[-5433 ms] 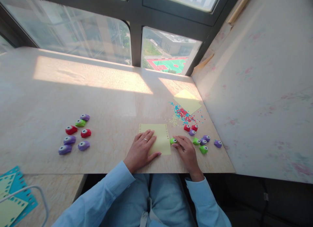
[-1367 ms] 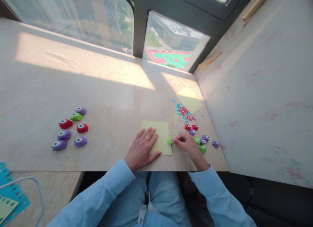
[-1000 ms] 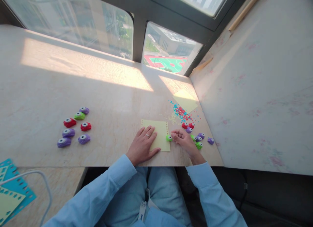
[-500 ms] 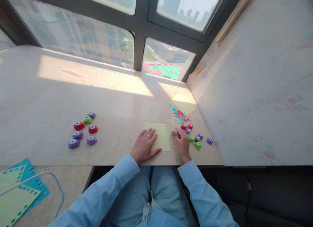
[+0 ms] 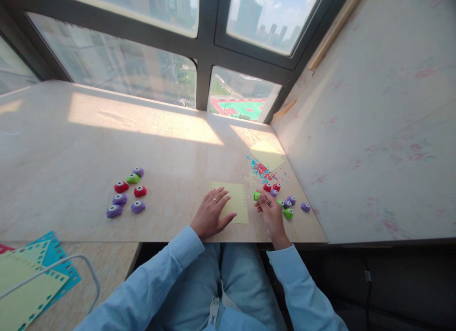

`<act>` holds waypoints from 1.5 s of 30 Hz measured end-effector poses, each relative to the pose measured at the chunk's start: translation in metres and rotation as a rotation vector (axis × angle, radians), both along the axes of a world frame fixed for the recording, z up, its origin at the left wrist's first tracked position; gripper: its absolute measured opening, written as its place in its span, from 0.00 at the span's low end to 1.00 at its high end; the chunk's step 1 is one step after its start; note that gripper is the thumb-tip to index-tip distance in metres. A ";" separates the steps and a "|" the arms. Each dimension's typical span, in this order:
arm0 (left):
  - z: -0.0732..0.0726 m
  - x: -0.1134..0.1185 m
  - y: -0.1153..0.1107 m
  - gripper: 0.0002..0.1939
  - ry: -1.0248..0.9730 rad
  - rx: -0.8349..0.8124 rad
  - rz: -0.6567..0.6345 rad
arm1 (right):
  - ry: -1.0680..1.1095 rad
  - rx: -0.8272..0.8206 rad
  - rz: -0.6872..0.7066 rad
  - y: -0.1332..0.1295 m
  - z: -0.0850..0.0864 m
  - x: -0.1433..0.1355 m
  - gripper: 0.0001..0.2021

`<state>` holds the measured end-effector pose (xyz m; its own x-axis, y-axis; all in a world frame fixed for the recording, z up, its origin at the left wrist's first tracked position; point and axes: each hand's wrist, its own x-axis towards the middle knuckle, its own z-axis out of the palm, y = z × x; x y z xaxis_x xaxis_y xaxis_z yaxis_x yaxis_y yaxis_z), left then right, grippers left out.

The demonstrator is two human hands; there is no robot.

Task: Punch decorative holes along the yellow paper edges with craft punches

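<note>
A pale yellow paper [image 5: 235, 205] with small holes punched along its top and right edges lies on the table in front of me. My left hand [image 5: 213, 211], with a ring on one finger, rests on its left part, fingers spread. To the right of the paper, my right hand [image 5: 270, 211] has its fingers closed on a small green punch [image 5: 256, 196]. Several red, purple and green punches, such as a green one [image 5: 288, 213] and a purple one [image 5: 305, 207], stand beside and beyond that hand.
Several more punches [image 5: 120, 199] are grouped at the left. Red, blue and yellow confetti [image 5: 261, 169] lies near another yellow sheet [image 5: 268, 154] at the back right. Punched sheets [image 5: 32, 283] and a white cable [image 5: 87, 264] are at the lower left. A wall [image 5: 374, 131] borders the right.
My right hand has shifted slightly right and turned, and the green punch now shows more clearly at its fingertips. My left hand's fingers have lifted a little. The view has tilted slightly.
</note>
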<state>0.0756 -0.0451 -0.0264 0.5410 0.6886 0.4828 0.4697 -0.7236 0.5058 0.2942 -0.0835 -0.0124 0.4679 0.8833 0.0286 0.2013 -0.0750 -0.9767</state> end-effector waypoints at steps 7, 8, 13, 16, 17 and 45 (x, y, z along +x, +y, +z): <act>0.022 0.003 -0.001 0.20 -0.393 -0.600 -0.031 | 0.180 0.011 0.160 -0.014 0.020 -0.022 0.22; 0.026 0.004 0.000 0.22 -0.442 -0.759 -0.075 | 0.175 0.009 0.194 -0.016 0.022 -0.026 0.21; 0.034 0.002 0.006 0.26 -0.592 -1.246 -0.246 | 0.064 0.096 0.358 -0.020 0.026 -0.052 0.15; 0.034 -0.008 0.008 0.26 -0.566 -1.287 -0.249 | -0.062 0.171 0.366 -0.021 0.024 -0.065 0.12; 0.035 -0.012 0.009 0.26 -0.555 -1.287 -0.249 | -0.089 0.180 0.362 -0.022 0.022 -0.068 0.11; 0.034 -0.068 0.037 0.17 0.239 -0.226 0.165 | 0.085 -0.164 0.033 -0.052 -0.005 -0.021 0.24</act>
<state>0.0073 -0.0083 0.0073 0.4930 0.8509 0.1813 0.6951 -0.5105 0.5062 0.2735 -0.1355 -0.0173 0.4334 0.8876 -0.1557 0.1230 -0.2294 -0.9655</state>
